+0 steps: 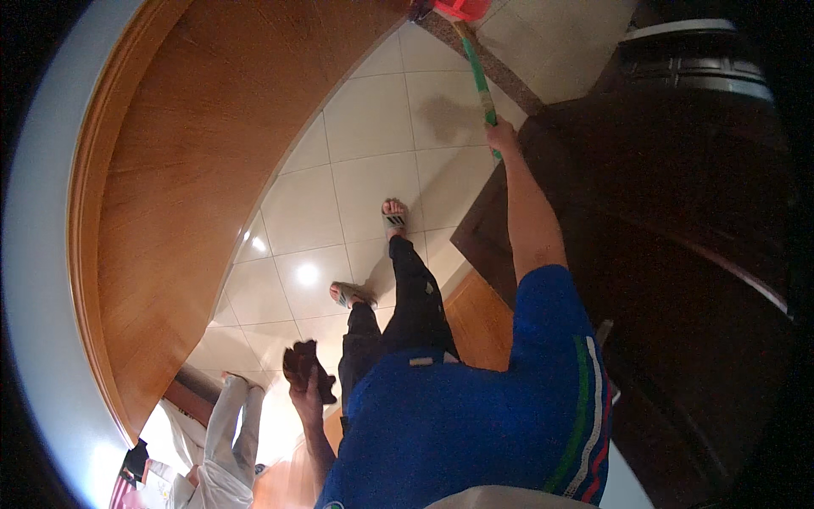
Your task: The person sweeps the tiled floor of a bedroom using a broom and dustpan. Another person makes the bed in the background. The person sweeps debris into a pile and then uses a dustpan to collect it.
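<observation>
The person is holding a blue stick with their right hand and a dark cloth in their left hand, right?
Not quite. In the head view, the stick in the right hand is green, not blue. The rest holds: the left hand grips a dark cloth.

The right hand (502,136) grips the green handle (480,81) of a broom whose red head (460,8) rests on the pale tiled floor (373,170). The left hand (307,392) clutches a dark brown cloth (303,363) near a wooden door (178,195). Dark wooden furniture (678,212) stands beside the right arm.
</observation>
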`<state>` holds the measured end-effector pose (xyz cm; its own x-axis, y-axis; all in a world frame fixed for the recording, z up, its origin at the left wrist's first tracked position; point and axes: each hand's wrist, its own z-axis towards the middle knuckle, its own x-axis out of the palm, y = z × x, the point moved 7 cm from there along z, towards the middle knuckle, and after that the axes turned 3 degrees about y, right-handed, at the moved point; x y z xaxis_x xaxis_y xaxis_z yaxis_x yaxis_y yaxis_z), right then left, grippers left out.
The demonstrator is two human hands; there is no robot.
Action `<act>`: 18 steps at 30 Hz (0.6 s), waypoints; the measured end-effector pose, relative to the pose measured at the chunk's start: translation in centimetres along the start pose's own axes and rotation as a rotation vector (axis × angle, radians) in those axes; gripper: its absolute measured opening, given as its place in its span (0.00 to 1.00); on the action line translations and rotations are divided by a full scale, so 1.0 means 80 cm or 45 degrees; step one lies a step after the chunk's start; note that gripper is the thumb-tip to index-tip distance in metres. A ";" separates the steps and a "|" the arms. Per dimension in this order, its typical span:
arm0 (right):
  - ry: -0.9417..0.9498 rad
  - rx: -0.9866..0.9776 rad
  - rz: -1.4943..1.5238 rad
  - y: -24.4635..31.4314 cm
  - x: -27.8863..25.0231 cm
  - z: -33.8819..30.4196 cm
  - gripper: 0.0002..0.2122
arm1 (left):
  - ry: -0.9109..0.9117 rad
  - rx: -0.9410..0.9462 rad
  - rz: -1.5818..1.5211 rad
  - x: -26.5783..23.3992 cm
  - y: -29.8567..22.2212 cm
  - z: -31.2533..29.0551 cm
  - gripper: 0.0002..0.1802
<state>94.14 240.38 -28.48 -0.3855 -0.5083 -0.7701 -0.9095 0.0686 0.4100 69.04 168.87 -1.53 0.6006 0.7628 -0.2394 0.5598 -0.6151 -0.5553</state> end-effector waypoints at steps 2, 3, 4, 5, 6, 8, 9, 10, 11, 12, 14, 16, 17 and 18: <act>0.074 -0.051 -0.300 0.031 0.024 0.067 0.18 | 0.010 0.050 0.065 -0.010 0.009 0.021 0.20; 0.219 -0.138 -0.513 0.073 0.053 0.082 0.18 | -0.020 -0.043 0.026 -0.002 0.007 0.012 0.20; 0.350 -0.194 -0.711 0.089 0.078 0.077 0.19 | -0.066 -0.036 0.021 -0.002 0.004 0.008 0.20; 0.405 -0.091 -0.547 0.080 0.109 0.070 0.19 | -0.106 -0.018 0.007 0.003 0.010 0.007 0.20; 0.441 0.018 -0.380 0.081 0.132 0.061 0.19 | -0.132 0.009 -0.008 0.003 0.002 0.008 0.21; 0.409 0.009 -0.224 0.136 0.174 -0.022 0.18 | -0.200 -0.015 0.027 0.004 -0.007 -0.012 0.20; 0.457 -0.030 -0.251 0.131 0.195 -0.055 0.21 | -0.201 -0.009 0.046 0.006 -0.014 -0.011 0.20; 0.506 -0.067 -0.280 0.123 0.218 -0.095 0.24 | -0.203 -0.004 0.067 0.005 -0.018 -0.013 0.20; 0.540 -0.049 -0.265 0.122 0.215 -0.151 0.23 | -0.173 0.083 0.061 0.003 -0.022 -0.004 0.20; 0.600 -0.049 -0.268 0.134 0.214 -0.211 0.22 | -0.170 0.157 0.044 0.001 -0.001 -0.007 0.19; 0.686 -0.138 -0.251 0.157 0.224 -0.314 0.24 | -0.161 0.188 -0.058 -0.001 0.007 -0.028 0.19; 0.778 -0.225 -0.329 0.140 0.266 -0.387 0.29 | -0.077 0.119 -0.137 0.011 -0.030 -0.044 0.20; 0.849 -0.296 -0.449 0.132 0.291 -0.422 0.33 | -0.135 0.275 -0.138 0.002 -0.020 -0.044 0.20; 0.892 -0.306 -0.411 0.126 0.306 -0.456 0.31 | -0.107 0.295 -0.153 -0.001 -0.007 -0.043 0.20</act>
<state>81.20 197.32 -25.40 0.1501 -0.8969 -0.4160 -0.8705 -0.3194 0.3746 70.66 168.47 1.58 0.4830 0.8474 -0.2204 0.4729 -0.4643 -0.7489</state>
